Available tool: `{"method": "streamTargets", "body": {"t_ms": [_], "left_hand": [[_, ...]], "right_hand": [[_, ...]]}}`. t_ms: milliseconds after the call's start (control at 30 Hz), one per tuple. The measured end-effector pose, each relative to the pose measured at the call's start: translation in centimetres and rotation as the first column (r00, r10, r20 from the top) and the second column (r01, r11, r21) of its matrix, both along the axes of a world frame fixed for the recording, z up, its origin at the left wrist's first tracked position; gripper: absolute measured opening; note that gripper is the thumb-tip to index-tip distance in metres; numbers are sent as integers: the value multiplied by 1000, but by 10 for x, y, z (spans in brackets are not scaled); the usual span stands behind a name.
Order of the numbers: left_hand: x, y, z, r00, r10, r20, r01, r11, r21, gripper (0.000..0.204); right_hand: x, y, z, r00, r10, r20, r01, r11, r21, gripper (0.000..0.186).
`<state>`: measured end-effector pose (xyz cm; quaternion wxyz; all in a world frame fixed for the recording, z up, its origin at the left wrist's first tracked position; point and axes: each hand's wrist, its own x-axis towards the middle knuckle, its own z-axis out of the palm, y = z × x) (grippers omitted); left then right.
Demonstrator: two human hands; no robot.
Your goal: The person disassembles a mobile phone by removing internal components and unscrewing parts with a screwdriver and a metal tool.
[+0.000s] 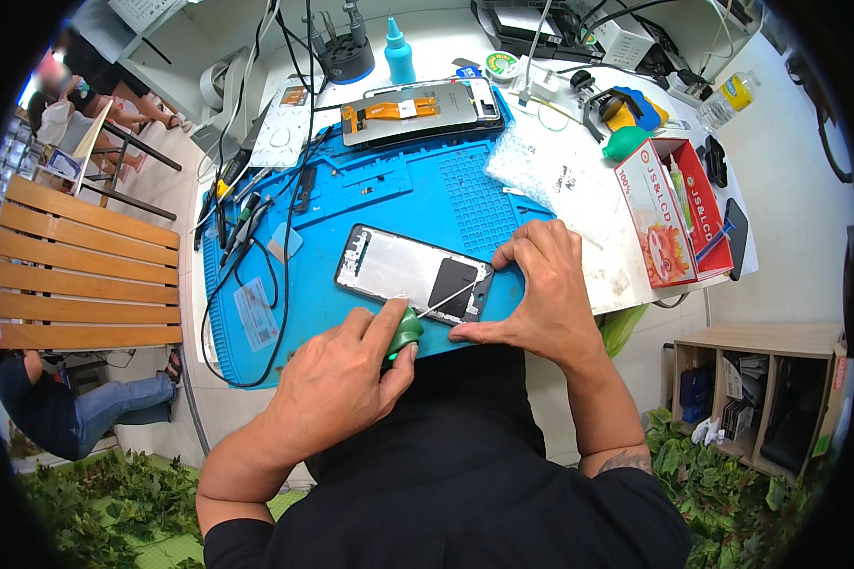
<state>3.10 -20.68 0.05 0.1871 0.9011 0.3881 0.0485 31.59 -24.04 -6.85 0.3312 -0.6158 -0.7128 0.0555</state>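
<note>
A phone frame [389, 268] with a silvery inside, dark edges and a black square patch lies on the blue work mat [323, 327] near its front edge. My left hand [346, 356] is closed around the green handle [406, 332] of a tool with a thin metal shaft, which looks like a screwdriver. Its shaft slants up to the right across the black patch, its tip near the frame's right end. My right hand [550, 289] grips that right end, thumb at the near corner and fingers at the far corner.
Behind the frame lie phone screens with an orange flex cable [403, 109]. Screwdrivers and tweezers [247, 223] sit at the mat's left. A bubble-wrap bag [550, 171] and a red-and-white box [669, 218] stand right. A blue bottle [399, 52] is at the back. Loose cables cross the left side.
</note>
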Motion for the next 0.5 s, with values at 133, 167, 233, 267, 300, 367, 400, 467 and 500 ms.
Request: {"method": "streamTargets", "body": {"t_ms": [133, 167, 233, 267, 300, 367, 400, 467, 500], "left_hand": [[-1, 0, 1, 1000, -6, -9, 6, 1000, -5, 53], [0, 0, 1, 1000, -5, -11, 5, 1000, -8, 54], [0, -1, 1, 1000, -7, -12, 7, 1000, -8, 54], [0, -1, 1, 1000, -10, -12, 10, 1000, -5, 54], [0, -1, 1, 1000, -14, -11, 14, 1000, -3, 54], [2, -1, 2, 1000, -12, -22, 12, 1000, 2, 53], [3, -1, 3, 1000, -11, -28, 11, 1000, 5, 53], [3, -2, 2, 999, -22, -24, 23, 1000, 18, 53], [3, -2, 2, 999, -29, -21, 29, 999, 25, 52]], "right_hand": [[-1, 0, 2, 1000, 2, -20, -2, 1000, -24, 80], [-1, 0, 1, 1000, 2, -19, -3, 1000, -21, 80], [-1, 0, 1, 1000, 4, -16, -4, 1000, -16, 80], [-1, 0, 1, 1000, 4, -18, -5, 1000, -18, 80], [-1, 0, 1, 1000, 5, -19, -5, 1000, -20, 79], [-1, 1, 1, 1000, 6, -22, -7, 1000, -18, 79], [-1, 1, 1, 1000, 7, -22, -7, 1000, -15, 79], [-1, 1, 1, 1000, 9, -23, -9, 1000, -10, 80], [-1, 1, 1, 1000, 10, -23, -10, 1000, -9, 80]]}}
